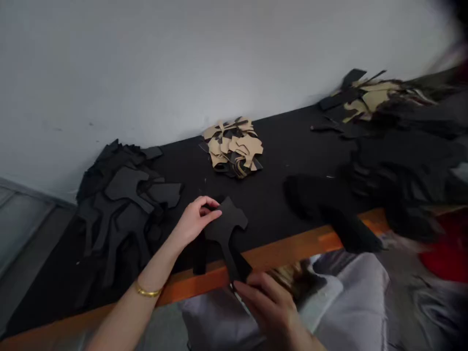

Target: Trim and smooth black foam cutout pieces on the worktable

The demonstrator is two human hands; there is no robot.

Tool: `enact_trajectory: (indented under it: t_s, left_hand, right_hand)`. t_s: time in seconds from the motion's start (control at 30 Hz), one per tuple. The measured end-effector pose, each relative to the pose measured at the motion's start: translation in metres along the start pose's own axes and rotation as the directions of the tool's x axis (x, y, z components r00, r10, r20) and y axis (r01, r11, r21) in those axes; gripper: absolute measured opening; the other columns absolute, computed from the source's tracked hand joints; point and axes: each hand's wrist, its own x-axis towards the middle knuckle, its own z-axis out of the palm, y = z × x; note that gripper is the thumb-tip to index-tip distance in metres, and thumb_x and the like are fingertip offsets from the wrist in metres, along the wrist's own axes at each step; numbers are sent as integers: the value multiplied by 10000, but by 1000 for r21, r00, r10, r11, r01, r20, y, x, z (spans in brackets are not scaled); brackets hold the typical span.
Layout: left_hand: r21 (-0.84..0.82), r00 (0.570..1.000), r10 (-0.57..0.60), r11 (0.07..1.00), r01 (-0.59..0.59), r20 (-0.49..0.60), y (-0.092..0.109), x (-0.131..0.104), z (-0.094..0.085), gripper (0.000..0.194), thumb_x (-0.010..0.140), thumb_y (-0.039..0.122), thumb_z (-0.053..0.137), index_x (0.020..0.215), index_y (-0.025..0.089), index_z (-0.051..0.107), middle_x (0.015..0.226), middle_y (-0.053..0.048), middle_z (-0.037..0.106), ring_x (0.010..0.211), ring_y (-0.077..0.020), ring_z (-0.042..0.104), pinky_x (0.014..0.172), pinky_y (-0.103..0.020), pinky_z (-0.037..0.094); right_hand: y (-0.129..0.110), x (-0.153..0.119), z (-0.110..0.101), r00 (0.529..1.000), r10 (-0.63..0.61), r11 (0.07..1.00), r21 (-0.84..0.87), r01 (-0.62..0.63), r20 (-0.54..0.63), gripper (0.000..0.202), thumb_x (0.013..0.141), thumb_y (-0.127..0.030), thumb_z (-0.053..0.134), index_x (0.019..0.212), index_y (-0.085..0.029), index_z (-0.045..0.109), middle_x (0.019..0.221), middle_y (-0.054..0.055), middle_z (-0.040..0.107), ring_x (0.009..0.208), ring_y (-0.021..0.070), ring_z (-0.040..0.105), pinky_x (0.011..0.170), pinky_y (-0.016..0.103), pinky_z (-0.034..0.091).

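My left hand (199, 217) pinches the left edge of a flat black cut-out piece (227, 222) with thumb and fingers. The piece has a wide, notched head and a narrow leg that runs down over the table's front edge. At the lower end of that leg is my right hand (272, 302), its fingers closed. A thin, light-edged item shows by its fingertips, too blurred to name. Another dark piece lies partly under the one in my left hand. Left of my hands, a large heap of similar black pieces (127, 183) spreads on the table.
The black tabletop (281, 146) has an orange front edge (292, 251) and stands against a pale wall. A small pile of tan and black pieces (237, 146) lies at the middle back. More scraps (376, 97) and dark pieces (329, 200) are on the right, some overhanging the edge.
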Motion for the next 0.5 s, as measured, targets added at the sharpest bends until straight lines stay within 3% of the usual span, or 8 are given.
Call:
enact_trajectory:
  t_s: [0.5]
  left_hand:
    - [37, 995, 68, 997, -65, -78, -9, 8, 6, 201, 712, 320, 660, 834, 168, 611, 912, -10, 530, 674, -105, 567, 641, -252, 444]
  right_hand:
    - [1, 11, 0, 1000, -7, 998, 70, 8, -15, 271, 867, -73, 487, 1088, -188, 594, 830, 42, 559, 704, 92, 563, 623, 167, 473]
